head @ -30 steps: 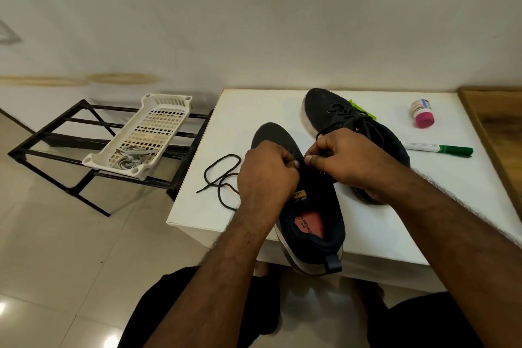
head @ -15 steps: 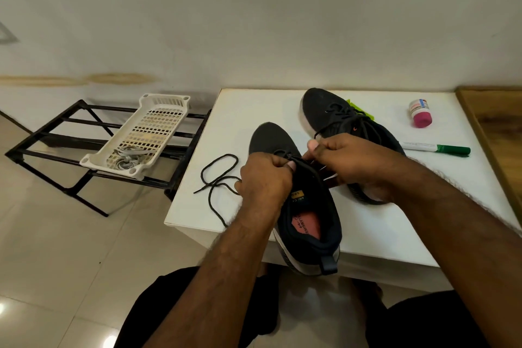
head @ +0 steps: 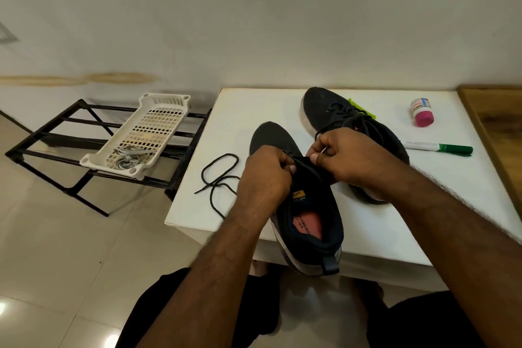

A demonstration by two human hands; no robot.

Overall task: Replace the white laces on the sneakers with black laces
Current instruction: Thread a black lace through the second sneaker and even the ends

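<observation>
Left hand [head: 265, 175]: fingers curled, pinching the black lace at the top of the near shoe's tongue.
Right hand [head: 350, 158]: fingers curled, pinching the same lace just right of the left hand, fingertips nearly touching it.
Near shoe [head: 308, 217]: black, directly under both hands, toe pointing away, heel past the table's near edge; pink insole visible below the grip.
Lace [head: 219, 178]: black; its loose end runs out left of the left hand and lies looped on the table.
Far shoe [head: 336, 110]: black, behind and right of the right hand, already laced in black, partly hidden by that hand.
White laces [head: 127, 157]: bundled in the tray, well left of the hands.
Tray [head: 152, 127]: white, slotted, resting on the rack.
Rack [head: 56, 133]: black metal, on the floor left of the table.
Table [head: 423, 206]: white.
Marker [head: 440, 147]: green cap, right of the right hand.
Bottle [head: 422, 111]: small, pink cap, beyond the marker.
Green item [head: 364, 110]: only partly visible behind the far shoe; cannot tell what it is.
</observation>
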